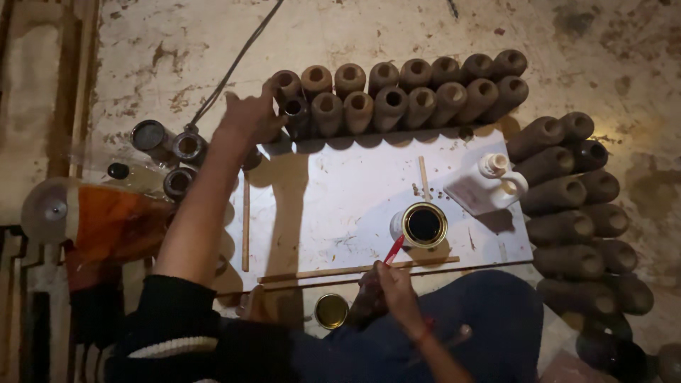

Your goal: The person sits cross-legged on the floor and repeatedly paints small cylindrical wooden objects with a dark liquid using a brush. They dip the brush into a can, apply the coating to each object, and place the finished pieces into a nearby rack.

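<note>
Brush [394, 249] pinched in your right hand [394, 285] sits just short of the open tin [424, 225] ahead, while your left hand [248, 113], fingers curled, grips a dark-mouthed tube [293, 108] at the row's end, likely being picked out for coating.

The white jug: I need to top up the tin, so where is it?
In the head view the white jug stands on the white board's right side, just up-right of the open tin.

Stained concrete floor [397, 28], dim warm light, possibly wooden frame [71, 85] left
</note>
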Tool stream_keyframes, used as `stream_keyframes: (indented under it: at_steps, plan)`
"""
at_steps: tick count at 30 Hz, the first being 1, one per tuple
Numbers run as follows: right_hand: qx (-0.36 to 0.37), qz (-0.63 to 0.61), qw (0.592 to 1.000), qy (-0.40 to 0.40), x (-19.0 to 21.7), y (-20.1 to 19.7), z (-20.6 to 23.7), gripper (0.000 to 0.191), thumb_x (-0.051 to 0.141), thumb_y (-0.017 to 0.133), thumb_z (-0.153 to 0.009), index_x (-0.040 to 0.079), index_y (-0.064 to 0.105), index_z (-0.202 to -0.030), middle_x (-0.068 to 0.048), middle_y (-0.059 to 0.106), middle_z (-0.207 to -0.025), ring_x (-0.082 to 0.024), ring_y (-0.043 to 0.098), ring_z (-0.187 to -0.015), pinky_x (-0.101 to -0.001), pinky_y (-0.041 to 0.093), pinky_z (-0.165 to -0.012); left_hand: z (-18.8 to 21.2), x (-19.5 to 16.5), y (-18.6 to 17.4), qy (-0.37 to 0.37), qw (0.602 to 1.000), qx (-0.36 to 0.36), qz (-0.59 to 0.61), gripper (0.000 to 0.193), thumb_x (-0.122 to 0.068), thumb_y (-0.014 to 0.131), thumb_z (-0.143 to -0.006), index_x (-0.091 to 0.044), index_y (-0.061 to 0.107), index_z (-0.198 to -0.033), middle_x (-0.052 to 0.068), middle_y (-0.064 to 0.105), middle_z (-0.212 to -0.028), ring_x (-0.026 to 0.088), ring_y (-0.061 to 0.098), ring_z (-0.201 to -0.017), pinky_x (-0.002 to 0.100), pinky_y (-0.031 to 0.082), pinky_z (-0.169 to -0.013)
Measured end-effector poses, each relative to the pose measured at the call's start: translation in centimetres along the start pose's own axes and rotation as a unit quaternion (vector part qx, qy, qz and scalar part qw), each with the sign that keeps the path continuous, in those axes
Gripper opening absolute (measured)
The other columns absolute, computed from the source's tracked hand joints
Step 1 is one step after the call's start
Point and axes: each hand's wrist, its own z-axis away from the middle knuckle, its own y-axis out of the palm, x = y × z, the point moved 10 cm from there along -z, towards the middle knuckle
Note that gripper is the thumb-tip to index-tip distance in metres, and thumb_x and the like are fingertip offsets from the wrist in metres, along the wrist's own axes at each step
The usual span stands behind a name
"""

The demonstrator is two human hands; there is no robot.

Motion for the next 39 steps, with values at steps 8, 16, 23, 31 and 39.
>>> stream_keyframes:
  at_steps: [8,16,23,31,39]
  plan:
    - [-0.004,0.010,1.000,-0.014,1.1,0.2,0.4,0.048,0.036,0.049,-0.104,-0.001,0.076,-0.091,-0.007,0.076,-0.077,-0.009,0.066,-0.063,-0.0233,0.050,-0.054,-1.0,0.9,0.3,0.014,0.999,-0.002,0.034,0.071,-0.049,0.038,-0.113,-0.009,0.012,-0.166,0.024,0.074,-0.103,0.043,0.069,-0.107,0.071,0.025,-0.111]
    - [0.016,0.008,0.999,-0.038,1.2,0.0,0.1,0.049,0.036,0.049,-0.106,-0.002,0.075,-0.088,-0.008,0.077,-0.078,-0.010,0.069,-0.069,-0.0247,0.055,-0.066,-1.8,1.1,-3.0,-0.047,0.991,-0.026,0.123,0.096,-0.054,0.038,-0.103,0.005,-0.015,-0.158,0.028,0.071,-0.107,0.047,0.061,-0.115,0.072,0.008,-0.110]
    - [-0.015,0.115,0.985,-0.126,1.7,-1.2,0.2,0.049,0.036,0.051,-0.111,-0.002,0.072,-0.087,-0.006,0.067,-0.075,-0.010,0.058,-0.068,-0.0260,0.048,-0.064,-0.3,3.0,-11.3,0.056,0.984,-0.165,0.046,0.046,-0.037,0.038,-0.115,-0.002,0.058,-0.137,0.032,0.068,-0.121,0.050,0.065,-0.113,0.064,0.040,-0.102]
    - [0.087,-0.126,0.987,-0.048,0.6,0.9,1.2,0.033,0.031,0.057,-0.105,0.002,0.071,-0.097,-0.006,0.073,-0.086,-0.012,0.068,-0.076,-0.0276,0.057,-0.071,15.7,6.8,-7.3,-0.068,0.775,-0.396,0.487,0.051,-0.033,0.048,-0.107,-0.005,0.042,-0.148,0.027,0.063,-0.126,0.043,0.063,-0.112,0.057,0.044,-0.095]
    - [0.130,-0.123,0.981,-0.069,4.5,2.6,3.8,0.026,0.015,0.073,-0.094,-0.003,0.066,-0.111,-0.008,0.070,-0.091,-0.012,0.065,-0.067,-0.0259,0.056,-0.061,27.8,0.9,14.5,-0.276,0.713,-0.159,0.625,0.073,-0.029,0.058,-0.098,-0.007,0.025,-0.160,0.022,0.057,-0.131,0.036,0.061,-0.110,0.050,0.049,-0.088]
